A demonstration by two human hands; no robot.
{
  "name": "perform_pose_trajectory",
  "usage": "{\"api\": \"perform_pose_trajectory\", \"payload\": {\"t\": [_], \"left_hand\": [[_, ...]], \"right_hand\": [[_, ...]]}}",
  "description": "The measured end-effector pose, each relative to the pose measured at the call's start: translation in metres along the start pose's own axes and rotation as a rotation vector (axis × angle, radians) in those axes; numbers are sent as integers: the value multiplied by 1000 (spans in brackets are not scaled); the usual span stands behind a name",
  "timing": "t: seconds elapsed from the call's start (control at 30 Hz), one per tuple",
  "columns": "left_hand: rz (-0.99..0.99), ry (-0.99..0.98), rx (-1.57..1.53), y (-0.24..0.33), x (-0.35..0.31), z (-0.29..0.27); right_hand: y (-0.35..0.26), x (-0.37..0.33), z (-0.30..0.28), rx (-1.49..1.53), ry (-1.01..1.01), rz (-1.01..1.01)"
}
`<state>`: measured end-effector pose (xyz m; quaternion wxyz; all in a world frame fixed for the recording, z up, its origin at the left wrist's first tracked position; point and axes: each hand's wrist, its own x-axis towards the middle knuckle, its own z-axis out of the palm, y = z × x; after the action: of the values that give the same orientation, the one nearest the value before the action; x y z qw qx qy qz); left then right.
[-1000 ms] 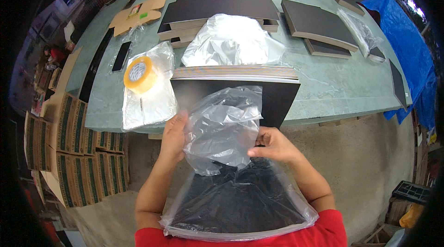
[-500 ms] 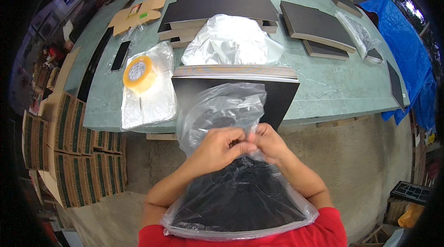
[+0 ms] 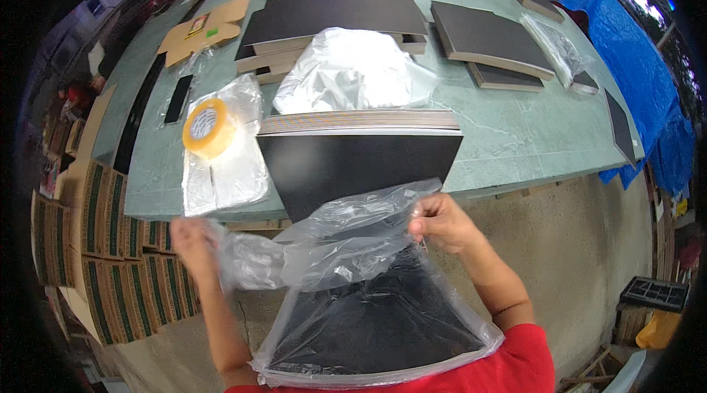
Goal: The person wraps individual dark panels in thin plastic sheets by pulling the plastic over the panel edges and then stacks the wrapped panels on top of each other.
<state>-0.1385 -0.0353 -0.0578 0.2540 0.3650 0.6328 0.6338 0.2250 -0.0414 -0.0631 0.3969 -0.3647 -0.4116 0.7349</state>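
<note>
A clear plastic bag (image 3: 346,260) stretches between my hands, its loose mouth spread sideways. My left hand (image 3: 195,249), blurred by motion, grips the bag's edge in front of the table's left part. My right hand (image 3: 445,224) pinches the opposite edge between thumb and fingers. The bag's lower part lies over a black panel (image 3: 368,319) close against my body. Just beyond the bag, a stack of black-faced boards (image 3: 361,165) leans at the table's front edge, its layered pale edges facing up. A crumpled white plastic sheet (image 3: 350,73) lies behind that stack.
A tape roll (image 3: 208,129) rests on folded plastic bags (image 3: 228,179), near a phone (image 3: 177,98). Black boards (image 3: 331,10) and more boards (image 3: 490,40) lie farther back on the green table (image 3: 508,146). Cardboard cartons (image 3: 110,209) stand left; a blue tarp (image 3: 630,62) hangs right.
My hands were together at the middle, pinching the bag. Now the left has swung far left and the right slightly right, spreading the bag's mouth wide and lower.
</note>
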Motion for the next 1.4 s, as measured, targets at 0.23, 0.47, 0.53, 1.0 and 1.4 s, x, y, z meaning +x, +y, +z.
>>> {"api": "perform_pose_trajectory", "payload": {"t": [0.23, 0.47, 0.53, 1.0, 1.4], "left_hand": [[16, -1152, -72, 59, -79, 112], [42, -730, 183, 3, -22, 56], [5, -378, 414, 0, 17, 9], [725, -1086, 57, 90, -64, 107], [-294, -1559, -304, 78, -43, 91]], "right_hand": [[-3, 23, 51, 391, -115, -58], [-4, 4, 17, 326, -22, -116], [0, -6, 5, 394, -50, -117], [-61, 9, 44, -479, -156, -574], [-69, -13, 50, -314, -782, -49]]}}
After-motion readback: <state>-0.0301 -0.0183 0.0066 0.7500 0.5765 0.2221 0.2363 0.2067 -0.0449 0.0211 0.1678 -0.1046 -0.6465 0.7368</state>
